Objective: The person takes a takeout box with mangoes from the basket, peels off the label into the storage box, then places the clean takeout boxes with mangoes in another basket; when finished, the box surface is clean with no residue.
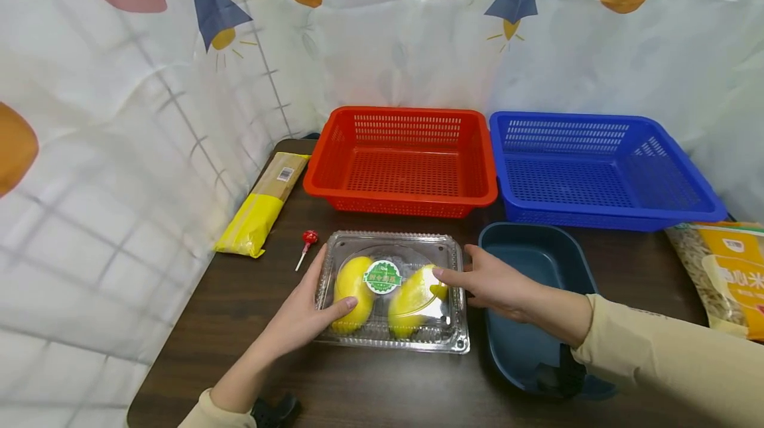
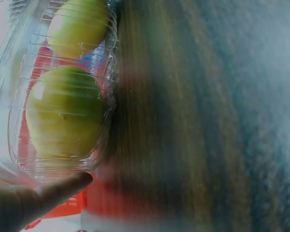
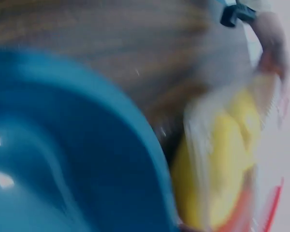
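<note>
Left arm: up from the near edge, cuffed by a pale sleeve (image 1: 222,416), forearm slanting away and rightward.
Left grip (image 1: 304,315): here at the box's left end, thumb laid over the lid, fingers mostly hidden behind the side; parted by the box's thickness, and it has hold.
Right arm: in from the right, long sleeve, forearm stretched leftward over the blue tub (image 1: 516,342).
Right grip (image 1: 498,282): thumb on the lid, fingers bent below the right edge; pinched onto the box, that one.
Clear box (image 1: 381,314): squarely between both grips; touching the worktop (image 1: 251,328) or not, I can't tell.
Yellow fruits (image 1: 412,302): two inside, one by each thumb, green sticker (image 1: 382,277) between.
Lollipop (image 1: 310,237): just beyond the left grip.
Yellow packet (image 1: 259,212): farther out, left of that grip.
Orange bag (image 1: 727,275): well right of the right grip.
Red basket (image 1: 400,197): beyond both grips, straight ahead.
Blue basket (image 1: 609,214): beyond the right grip, off rightward.
</note>
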The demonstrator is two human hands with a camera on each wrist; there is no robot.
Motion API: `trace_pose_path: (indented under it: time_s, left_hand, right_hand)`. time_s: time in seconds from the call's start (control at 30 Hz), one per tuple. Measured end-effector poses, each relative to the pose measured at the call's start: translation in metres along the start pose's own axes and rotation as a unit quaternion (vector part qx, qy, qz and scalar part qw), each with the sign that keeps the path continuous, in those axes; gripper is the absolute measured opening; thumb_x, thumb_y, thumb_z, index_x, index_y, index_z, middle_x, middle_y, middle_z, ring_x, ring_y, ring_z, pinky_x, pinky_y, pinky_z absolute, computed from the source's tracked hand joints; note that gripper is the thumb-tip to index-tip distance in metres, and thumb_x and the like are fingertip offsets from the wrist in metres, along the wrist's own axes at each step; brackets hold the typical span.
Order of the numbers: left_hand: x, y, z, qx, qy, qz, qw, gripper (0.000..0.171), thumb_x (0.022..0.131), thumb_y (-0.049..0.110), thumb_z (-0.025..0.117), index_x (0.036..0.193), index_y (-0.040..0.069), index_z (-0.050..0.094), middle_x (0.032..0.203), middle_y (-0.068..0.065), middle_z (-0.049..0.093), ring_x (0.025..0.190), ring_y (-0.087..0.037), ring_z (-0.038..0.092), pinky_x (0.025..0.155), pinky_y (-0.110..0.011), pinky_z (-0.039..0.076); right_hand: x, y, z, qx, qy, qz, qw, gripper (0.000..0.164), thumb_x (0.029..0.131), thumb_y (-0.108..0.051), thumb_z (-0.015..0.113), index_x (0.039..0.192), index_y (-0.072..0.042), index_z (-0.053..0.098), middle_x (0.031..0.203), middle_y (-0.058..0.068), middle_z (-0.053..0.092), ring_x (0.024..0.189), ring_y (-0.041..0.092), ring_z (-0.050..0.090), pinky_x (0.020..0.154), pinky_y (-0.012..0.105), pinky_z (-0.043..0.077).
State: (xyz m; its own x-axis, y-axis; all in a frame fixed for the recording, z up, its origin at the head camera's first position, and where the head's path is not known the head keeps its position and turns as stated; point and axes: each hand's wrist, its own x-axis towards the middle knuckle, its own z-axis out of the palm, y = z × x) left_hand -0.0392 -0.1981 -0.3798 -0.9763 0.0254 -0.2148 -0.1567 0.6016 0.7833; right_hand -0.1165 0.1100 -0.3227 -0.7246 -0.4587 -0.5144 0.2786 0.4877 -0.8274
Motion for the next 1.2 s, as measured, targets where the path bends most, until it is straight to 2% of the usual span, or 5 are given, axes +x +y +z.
trace_pose_path:
  time_s: [0.2,0.43,0.53,0.67,1.2]
  left_hand:
    - [-0.003,0.001,-0.004,-0.004,-0.001,-0.015,0.9999,0.109,0.091,0.047,0.073,0.166,0.011,0.003,0.174,-0.012,0.007,0.16,-0.037,0.011,0.123,-0.067,0.016]
    - [-0.001,0.001,-0.004,-0.014,-0.001,-0.023,0.9996,0.109,0.089,0.047,0.075,0.166,0.015,0.004,0.174,-0.009,0.009,0.16,-0.035,0.013,0.123,-0.066,0.018]
    - [0.001,0.001,-0.003,-0.017,-0.004,-0.021,0.9996,0.109,0.089,0.047,0.075,0.166,0.016,0.004,0.174,-0.008,0.009,0.16,-0.035,0.012,0.123,-0.067,0.019]
    - [0.003,0.002,-0.002,-0.017,-0.008,-0.028,0.9994,0.109,0.089,0.048,0.074,0.166,0.016,0.004,0.174,-0.009,0.008,0.16,-0.036,0.012,0.122,-0.069,0.019]
    - [-0.001,0.004,0.001,-0.019,-0.003,-0.038,0.9991,0.109,0.088,0.048,0.075,0.166,0.018,0.006,0.174,-0.009,0.011,0.159,-0.038,0.014,0.121,-0.069,0.02]
  right_hand:
    - [0.002,-0.016,-0.024,-0.157,0.01,-0.123,0.98,0.095,0.099,-0.044,0.065,0.162,0.003,0.011,0.165,0.031,0.023,0.15,0.051,0.029,0.116,0.064,0.035]
    - [0.038,-0.027,-0.031,-0.331,-0.025,-0.346,0.878,0.08,0.088,-0.031,0.082,0.154,-0.008,0.043,0.154,0.012,0.052,0.139,0.032,0.053,0.109,0.052,0.049]
    - [0.054,-0.037,-0.024,-0.38,-0.088,-0.379,0.839,0.073,0.087,-0.029,0.083,0.149,-0.011,0.051,0.149,0.006,0.057,0.137,0.027,0.054,0.111,0.05,0.049]
    - [0.071,-0.048,-0.009,-0.41,-0.15,-0.389,0.811,0.059,0.089,-0.026,0.081,0.142,-0.011,0.06,0.143,0.002,0.062,0.135,0.024,0.054,0.114,0.048,0.046]
    - [0.091,-0.044,0.018,-0.367,-0.131,-0.399,0.83,0.03,0.087,-0.015,0.082,0.116,-0.01,0.078,0.109,-0.001,0.069,0.103,0.013,0.062,0.095,0.034,0.057]
